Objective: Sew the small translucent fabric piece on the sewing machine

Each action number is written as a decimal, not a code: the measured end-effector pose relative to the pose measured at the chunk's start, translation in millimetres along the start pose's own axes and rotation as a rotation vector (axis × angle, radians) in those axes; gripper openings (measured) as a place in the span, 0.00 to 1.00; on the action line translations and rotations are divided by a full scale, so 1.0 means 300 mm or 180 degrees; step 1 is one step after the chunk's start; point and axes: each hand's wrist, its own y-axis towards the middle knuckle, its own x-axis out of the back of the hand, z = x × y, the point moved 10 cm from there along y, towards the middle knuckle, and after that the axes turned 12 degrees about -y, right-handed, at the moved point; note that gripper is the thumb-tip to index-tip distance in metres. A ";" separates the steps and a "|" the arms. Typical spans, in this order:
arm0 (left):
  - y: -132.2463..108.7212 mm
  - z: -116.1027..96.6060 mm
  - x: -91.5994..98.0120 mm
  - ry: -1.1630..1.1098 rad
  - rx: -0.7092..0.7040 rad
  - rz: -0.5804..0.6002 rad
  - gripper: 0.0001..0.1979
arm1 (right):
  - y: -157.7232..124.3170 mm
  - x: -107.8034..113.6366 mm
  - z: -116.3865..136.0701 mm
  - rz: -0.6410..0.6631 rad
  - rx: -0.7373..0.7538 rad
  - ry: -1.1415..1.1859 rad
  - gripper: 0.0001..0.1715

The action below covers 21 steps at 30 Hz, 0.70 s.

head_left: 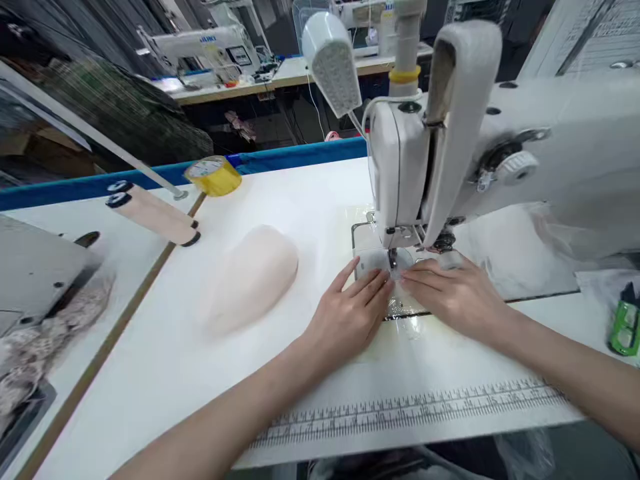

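Observation:
My left hand (353, 310) lies flat on the white sewing table, fingers stretched toward the needle, pressing a small pale, thin piece of material (373, 263) under the presser foot (393, 257). My right hand (450, 293) rests flat on the other side of the needle, fingers extended and touching the same piece. The white sewing machine head (400, 167) stands right above both hands. What the piece is exactly I cannot make out.
A pale pink padded piece (253, 273) lies left of my hands. A yellow tape roll (215, 175) and a cream tube (153, 213) sit farther left. Green snips (624, 327) lie at the right edge. A printed ruler (410, 407) runs along the table front.

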 end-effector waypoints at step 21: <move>0.022 0.051 -0.010 -0.0043 0.0254 -0.0121 0.14 | 0.026 -0.024 -0.034 0.0074 -0.0185 -0.0051 0.15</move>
